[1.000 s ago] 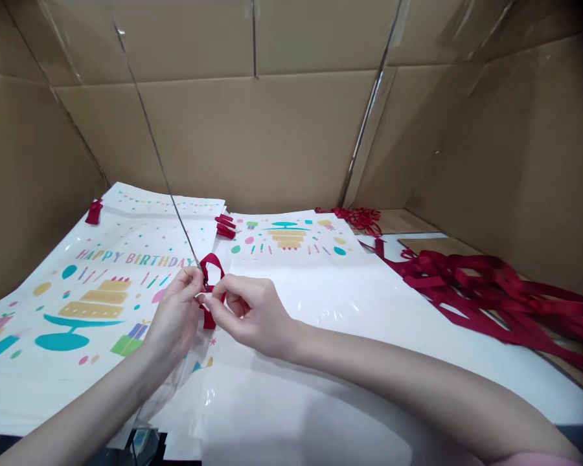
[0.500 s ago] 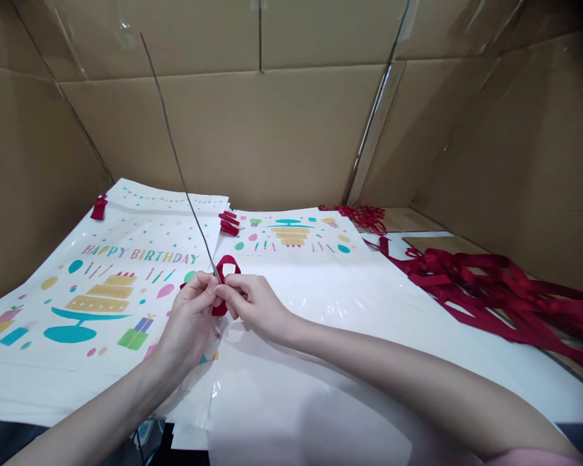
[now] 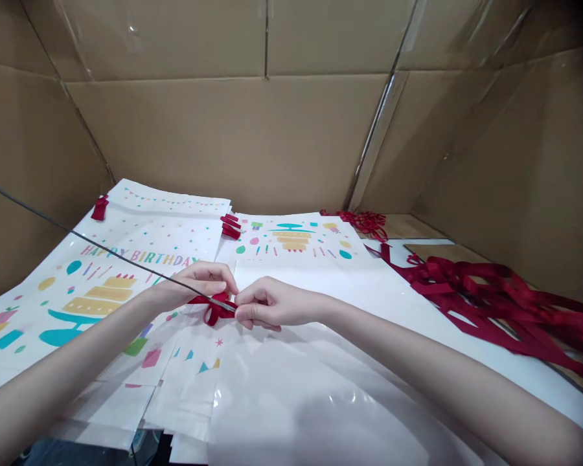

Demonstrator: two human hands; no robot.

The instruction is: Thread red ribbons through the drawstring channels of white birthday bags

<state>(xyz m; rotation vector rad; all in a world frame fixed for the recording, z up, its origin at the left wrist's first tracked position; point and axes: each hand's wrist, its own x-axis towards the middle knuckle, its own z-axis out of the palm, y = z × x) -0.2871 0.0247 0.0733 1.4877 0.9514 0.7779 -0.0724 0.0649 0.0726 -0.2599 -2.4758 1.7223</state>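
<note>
A thin dark wire (image 3: 107, 251) runs slantwise from the left edge, across my left wrist, to a small looped red ribbon bow (image 3: 214, 313). My right hand (image 3: 265, 305) is closed, its thumb and forefinger pinching the wire's end and the ribbon there. My left hand (image 3: 204, 283) is curled over the bow from above, its fingertips meeting the ribbon beside my right fingers; part of its grip is hidden. Under both hands lie white printed sheets with a birthday design (image 3: 100, 294) and a clear glossy plastic cover (image 3: 320, 375).
A heap of loose red ribbon (image 3: 490, 291) lies on the right, with a smaller tangle of thin red ribbon (image 3: 366, 223) at the back. Folded red ribbon pieces (image 3: 230, 226) rest on the sheets. Cardboard walls (image 3: 223, 136) enclose the back and sides.
The wire has swung down from near upright to slanting low toward the left. My left hand has turned over the bow, and my right hand has moved slightly right and down.
</note>
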